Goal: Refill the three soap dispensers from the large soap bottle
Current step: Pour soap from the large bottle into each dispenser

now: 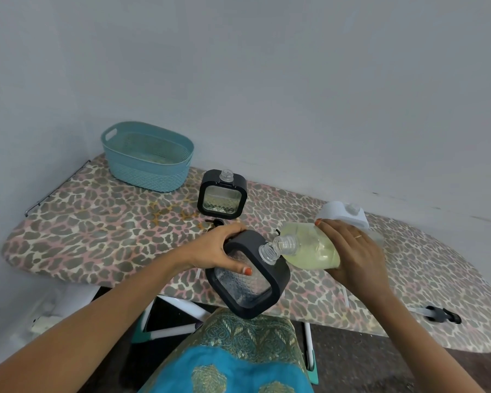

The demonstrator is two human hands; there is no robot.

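Your left hand [219, 251] grips the tilted black dispenser [248, 282] over the ironing board's [97, 222] near edge, fingers [233, 231] curled round its frame, while your right hand [352, 256] clasps the large soap bottle [309, 248], its mouth touching the dispenser's open neck, with the second black dispenser [222, 197] and the white dispenser [343, 214] standing behind.

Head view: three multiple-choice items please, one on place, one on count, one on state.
1. Where is the teal basket? A far left end of the ironing board. B floor. C lap.
2. How many black-framed dispensers show? A one. B two. C three.
3. The large soap bottle is: A upright, capped. B in the basket. C tipped, uncapped.
Answers: A, it stands there by the wall; B, one stands, the left hand holds one; C, the right hand tips its mouth to the held dispenser's neck.
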